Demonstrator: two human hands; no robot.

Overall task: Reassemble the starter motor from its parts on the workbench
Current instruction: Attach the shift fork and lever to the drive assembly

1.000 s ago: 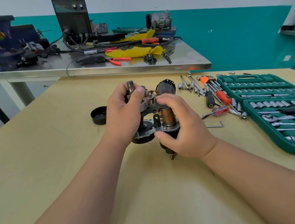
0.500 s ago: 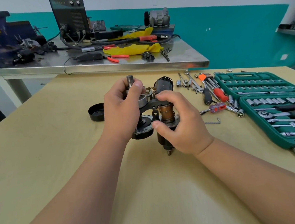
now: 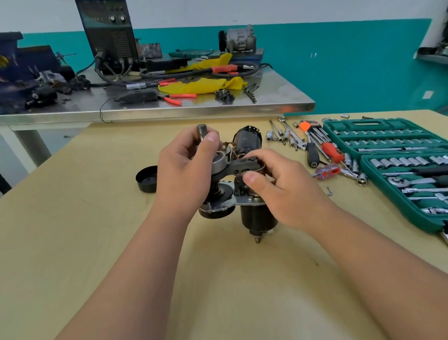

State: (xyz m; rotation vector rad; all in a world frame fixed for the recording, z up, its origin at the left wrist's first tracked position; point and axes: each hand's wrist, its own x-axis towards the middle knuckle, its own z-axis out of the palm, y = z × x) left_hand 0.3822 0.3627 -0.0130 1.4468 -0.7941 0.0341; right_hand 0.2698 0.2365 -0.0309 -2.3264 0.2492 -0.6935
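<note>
The shaft is gripped by the left hand, apparently to steady the starter motor, while its lever is pinched by the right hand.

Two hands — one starter motor, one black cap

Shaft: grey steel shaft with a silver drive collar, upright at the assembly's 10 o'clock side; the left hand grips its upper part.
Lever: black forked lever, roughly level, running from the collar toward 3 o'clock; the right hand pinches that end.
Plate: flat silver metal plate, level beneath shaft and lever.
Solenoid: black cylindrical solenoid, upright under the plate at 5 o'clock, threaded stud pointing down; contact with the light wooden desk unclear.
Housing: black cylindrical motor housing, tilted, at 12 o'clock just behind the lever.
Cap: black round cap, open side up on the desk at 9 o'clock, near the left hand.
</note>
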